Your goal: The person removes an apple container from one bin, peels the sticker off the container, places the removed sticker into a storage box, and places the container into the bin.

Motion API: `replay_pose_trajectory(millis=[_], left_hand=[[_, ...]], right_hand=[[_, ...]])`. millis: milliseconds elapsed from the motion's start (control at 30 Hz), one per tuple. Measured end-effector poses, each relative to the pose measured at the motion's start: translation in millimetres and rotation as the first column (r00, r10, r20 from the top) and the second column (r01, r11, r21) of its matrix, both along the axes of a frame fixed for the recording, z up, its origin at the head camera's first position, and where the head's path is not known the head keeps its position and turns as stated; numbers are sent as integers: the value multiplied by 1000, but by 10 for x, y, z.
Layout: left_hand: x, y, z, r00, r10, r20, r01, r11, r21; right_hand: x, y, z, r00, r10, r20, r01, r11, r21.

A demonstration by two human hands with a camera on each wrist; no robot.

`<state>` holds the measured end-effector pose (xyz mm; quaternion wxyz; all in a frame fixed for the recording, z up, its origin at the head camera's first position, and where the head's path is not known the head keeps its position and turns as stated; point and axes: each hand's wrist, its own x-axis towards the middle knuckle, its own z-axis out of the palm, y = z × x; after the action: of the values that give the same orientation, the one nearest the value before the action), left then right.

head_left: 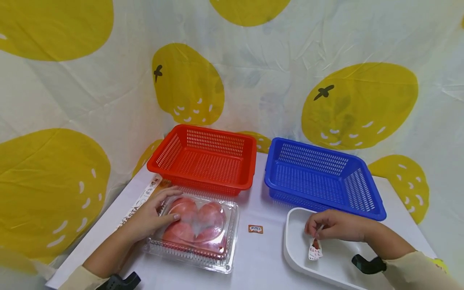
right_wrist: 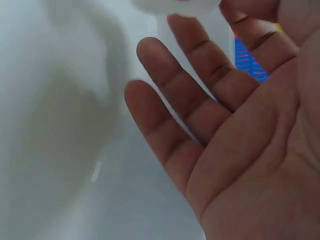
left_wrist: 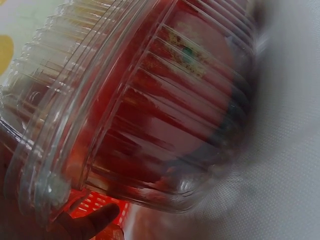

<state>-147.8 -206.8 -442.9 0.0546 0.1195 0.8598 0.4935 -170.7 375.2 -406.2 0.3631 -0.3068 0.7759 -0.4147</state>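
While the left hand [head_left: 152, 219] rests flat on the closed clear tomato box [head_left: 195, 233] (unopened, before the empty red basket [head_left: 206, 159]), the right hand [head_left: 335, 225] pinches a small sachet [head_left: 315, 249] over the white tray [head_left: 297, 249], so sorting looks barely begun.

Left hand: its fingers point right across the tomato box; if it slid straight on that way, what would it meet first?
Probably nothing but the box lid under the left hand; past the box, likely the small orange packet, though depth is unclear.

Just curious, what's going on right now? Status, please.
Left hand rests on tomato box. Right hand pinches small packet over white tray. Nothing blocking.
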Motion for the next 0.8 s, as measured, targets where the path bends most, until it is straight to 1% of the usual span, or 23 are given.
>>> replay_pose_trajectory(millis=[133,233,367,467,533,600,667,800], left_hand=[[9,-3,-14,1000,-6,-11,6,1000,9],[13,-5,-23,1000,-7,-18,8,1000,13],[18,-11,-25,1000,-7,-22,8,1000,11],[11,-10,-23,999,-12,-34,12,1000,-1],[-1,-5,-20,999,-21,-50,20,1000,-14],[-17,1,-15,997,-36,-74,34,999,-27],[-26,1,-1,994,-52,-95,48,998,-42],[-33,-30,46,990,-71,-126,60,994,-89]], right_hand=[[13,-31,-67,998,16,-58,-14,999,43],[20,-64,-92,999,-7,-39,11,994,110],[50,-104,-105,998,-62,9,59,976,210],[93,-114,-86,996,-94,-3,91,956,280],[120,-109,-56,993,-113,-12,112,944,309],[144,-96,-12,992,-122,-18,121,940,319],[152,-78,33,993,-112,-29,116,942,316],[165,-66,132,996,-76,-50,87,954,287]])
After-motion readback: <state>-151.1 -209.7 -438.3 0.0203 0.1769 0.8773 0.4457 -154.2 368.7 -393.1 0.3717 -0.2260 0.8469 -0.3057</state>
